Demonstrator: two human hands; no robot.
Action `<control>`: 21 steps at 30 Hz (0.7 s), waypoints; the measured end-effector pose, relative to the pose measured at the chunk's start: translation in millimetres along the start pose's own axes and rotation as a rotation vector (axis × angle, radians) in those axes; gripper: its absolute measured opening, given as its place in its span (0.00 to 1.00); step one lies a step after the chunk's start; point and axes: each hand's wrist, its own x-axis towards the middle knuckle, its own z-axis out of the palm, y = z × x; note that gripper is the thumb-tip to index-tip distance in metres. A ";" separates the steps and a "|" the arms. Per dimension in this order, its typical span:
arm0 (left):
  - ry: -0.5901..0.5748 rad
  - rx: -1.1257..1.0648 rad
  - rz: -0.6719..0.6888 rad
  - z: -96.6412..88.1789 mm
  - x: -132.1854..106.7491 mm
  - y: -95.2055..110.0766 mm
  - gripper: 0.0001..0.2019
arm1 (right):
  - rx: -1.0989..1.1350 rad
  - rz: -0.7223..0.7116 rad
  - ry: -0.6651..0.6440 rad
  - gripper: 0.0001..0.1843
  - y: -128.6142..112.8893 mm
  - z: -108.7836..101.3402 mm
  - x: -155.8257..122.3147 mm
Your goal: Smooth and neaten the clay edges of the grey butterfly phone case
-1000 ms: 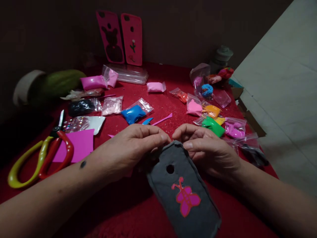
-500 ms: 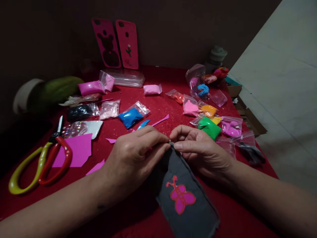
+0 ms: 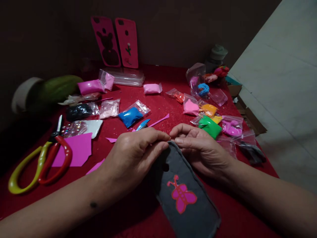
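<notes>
A dark grey phone case (image 3: 201, 219) covered in what looks like clay lies tilted below my hands. A pink butterfly with an orange-red outline (image 3: 182, 197) decorates its back, and a round dark hole (image 3: 165, 167) shows above it. At the case's top edge my left hand (image 3: 135, 155) is closed, thumb and fingertips pinched together. Opposite it my right hand (image 3: 201, 148) is closed too, its thumb along the same edge and its fingers curled behind. The two hands' fingertips nearly meet there. Part of the case's left side is hidden by my left hand.
Yellow-and-red-handled scissors (image 3: 49, 155) rest beside a pink sheet (image 3: 78, 150) on the red tabletop (image 3: 158, 107). Bags of coloured clay lie around, among them blue (image 3: 130, 116) and green (image 3: 210, 127). Two pink phone cases (image 3: 127, 43) stand at the back wall.
The dark hole near the case's top has come into view as my left fingers and thumb shifted up slightly. Both hands stay at the top edge.
</notes>
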 end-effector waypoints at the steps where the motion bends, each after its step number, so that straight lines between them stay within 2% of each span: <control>1: -0.005 -0.026 -0.039 0.3 0.5 0.6 0.08 | 0.000 0.006 0.004 0.11 0.1 0.3 0.1; 3: -0.014 -0.046 -0.076 1.4 1.2 1.8 0.08 | 0.001 0.012 0.001 0.11 0.6 0.7 0.3; 11: -0.010 -0.044 -0.063 2.8 0.5 1.9 0.07 | 0.005 -0.017 -0.003 0.14 2.8 2.5 1.2; 17: 0.048 0.045 0.088 4.6 -2.0 0.1 0.06 | 0.047 -0.017 -0.049 0.08 3.2 1.5 1.1; 21: 0.049 0.039 0.080 4.1 -1.8 -0.7 0.06 | 0.045 -0.035 -0.071 0.10 5.5 1.8 -0.8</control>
